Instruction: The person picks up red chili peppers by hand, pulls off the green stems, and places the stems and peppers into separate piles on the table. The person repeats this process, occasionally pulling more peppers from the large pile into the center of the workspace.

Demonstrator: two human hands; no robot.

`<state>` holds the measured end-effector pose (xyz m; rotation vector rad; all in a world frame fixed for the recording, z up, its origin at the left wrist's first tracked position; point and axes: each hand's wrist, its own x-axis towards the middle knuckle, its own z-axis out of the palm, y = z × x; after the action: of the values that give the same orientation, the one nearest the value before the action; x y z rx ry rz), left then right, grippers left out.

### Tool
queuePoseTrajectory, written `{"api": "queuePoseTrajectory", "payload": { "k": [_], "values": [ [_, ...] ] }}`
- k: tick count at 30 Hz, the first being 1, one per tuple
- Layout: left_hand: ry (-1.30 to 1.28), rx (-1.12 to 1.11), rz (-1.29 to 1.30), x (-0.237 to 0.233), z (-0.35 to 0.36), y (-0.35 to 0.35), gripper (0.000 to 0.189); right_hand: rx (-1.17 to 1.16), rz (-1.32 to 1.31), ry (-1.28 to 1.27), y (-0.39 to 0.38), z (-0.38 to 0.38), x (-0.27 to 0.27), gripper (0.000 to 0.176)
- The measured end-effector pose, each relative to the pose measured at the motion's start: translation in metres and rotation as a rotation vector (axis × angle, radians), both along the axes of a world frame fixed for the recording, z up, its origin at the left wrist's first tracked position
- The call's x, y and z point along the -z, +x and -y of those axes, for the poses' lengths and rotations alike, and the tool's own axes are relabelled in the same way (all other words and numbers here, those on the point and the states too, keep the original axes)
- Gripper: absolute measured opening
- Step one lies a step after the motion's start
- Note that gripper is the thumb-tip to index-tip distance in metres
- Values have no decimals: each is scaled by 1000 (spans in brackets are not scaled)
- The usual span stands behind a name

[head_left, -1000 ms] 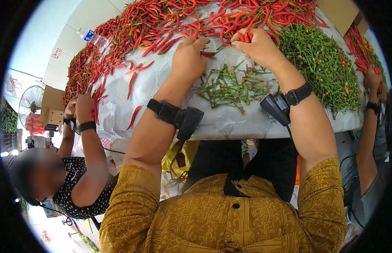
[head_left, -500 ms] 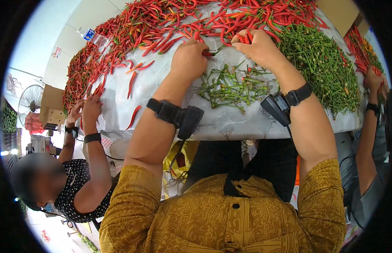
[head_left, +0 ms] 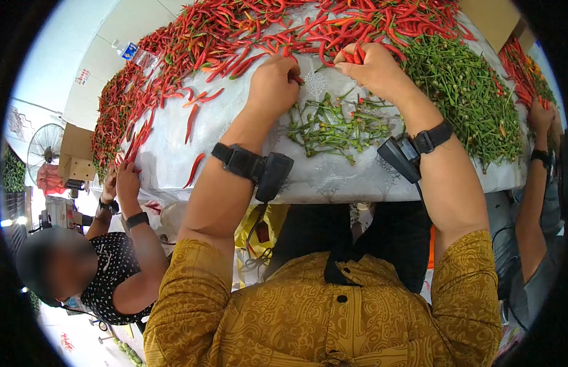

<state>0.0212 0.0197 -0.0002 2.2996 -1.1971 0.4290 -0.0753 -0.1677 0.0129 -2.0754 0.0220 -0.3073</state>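
Observation:
My left hand (head_left: 275,85) is closed near the front of the heap of red chilies (head_left: 259,27), and the red end of a chili (head_left: 299,80) shows at its fingertips. Apart from it, to the right, my right hand (head_left: 374,68) is closed around several red chilies (head_left: 356,55), whose bodies stick up past the fingers. Just below both hands lies a loose scatter of green chili stems (head_left: 336,125) on the pale table cover (head_left: 253,165). A few single red chilies (head_left: 190,123) rest to the left of my left forearm.
A large pile of green stems (head_left: 461,92) lies right of my right hand. A plastic bottle (head_left: 134,52) is at the far left. One person's hands (head_left: 122,182) handle chilies at the left; another person's hand (head_left: 542,115) is at the right edge. Cardboard (head_left: 489,21) stands back right.
The green stem that stuck out of my left hand toward the right no longer shows. My left hand has shifted slightly upward; my right hand barely moved. The left person's hands moved down, toward the table edge.

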Motion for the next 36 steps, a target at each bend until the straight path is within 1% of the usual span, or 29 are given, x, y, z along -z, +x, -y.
{"api": "queuePoseTrajectory", "payload": {
  "k": [2,19,21,24,27,29,33,36],
  "values": [
    [-28,-5,2,-3,1,-4,18,-3,65,-12,1,1,3,17],
    [-111,8,5,-5,1,-5,19,3,8,-19,-1,-1,-1,18],
    [-113,16,48,-5,1,-5,19,5,5,-18,-2,-2,-2,18],
    [-119,10,25,-5,1,-5,21,5,5,-59,-2,-1,-2,17],
    [-142,16,7,-6,1,-7,21,-13,20,-29,0,0,1,17],
    [-141,20,10,-6,1,-7,21,-42,89,-33,1,0,4,12],
    [-134,20,4,-7,1,-7,22,-38,73,-31,-1,-2,1,12],
    [-159,25,11,-7,1,-8,21,-10,5,-18,-3,-3,-4,17]
  ]
}}
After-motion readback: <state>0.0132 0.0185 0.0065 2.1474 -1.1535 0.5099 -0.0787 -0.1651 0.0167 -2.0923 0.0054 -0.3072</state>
